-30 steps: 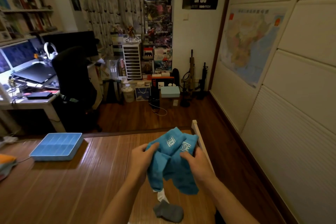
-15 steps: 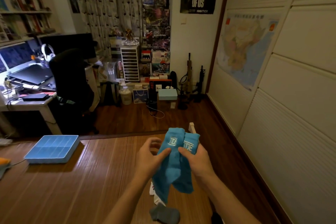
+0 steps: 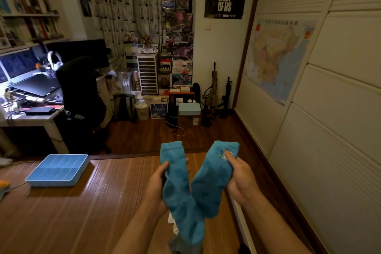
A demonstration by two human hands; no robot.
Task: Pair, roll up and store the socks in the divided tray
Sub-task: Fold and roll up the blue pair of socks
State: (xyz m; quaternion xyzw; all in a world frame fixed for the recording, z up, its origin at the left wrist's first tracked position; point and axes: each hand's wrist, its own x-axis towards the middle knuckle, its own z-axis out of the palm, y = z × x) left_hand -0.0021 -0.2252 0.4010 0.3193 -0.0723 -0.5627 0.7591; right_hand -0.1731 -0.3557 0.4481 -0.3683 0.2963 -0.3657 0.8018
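Note:
Two bright blue socks hang in front of me above the wooden surface. My left hand [image 3: 158,181] grips the left blue sock [image 3: 177,187] near its cuff, and this sock dangles lowest. My right hand [image 3: 240,179] pinches the right blue sock [image 3: 210,183] at its cuff, thumb on the white logo. The cuffs are spread apart and the lower ends cross, forming a V. The light blue divided tray [image 3: 57,170] sits on the wooden surface at the left, away from both hands.
A grey sock [image 3: 179,244] and a white sock [image 3: 172,219] lie on the wood below the blue ones. The platform's right edge [image 3: 239,218] drops to the floor beside a white panelled wall. A desk and black chair [image 3: 82,97] stand at the far left.
The two socks were held together side by side; my hands have moved apart and the cuffs are now separated into a V.

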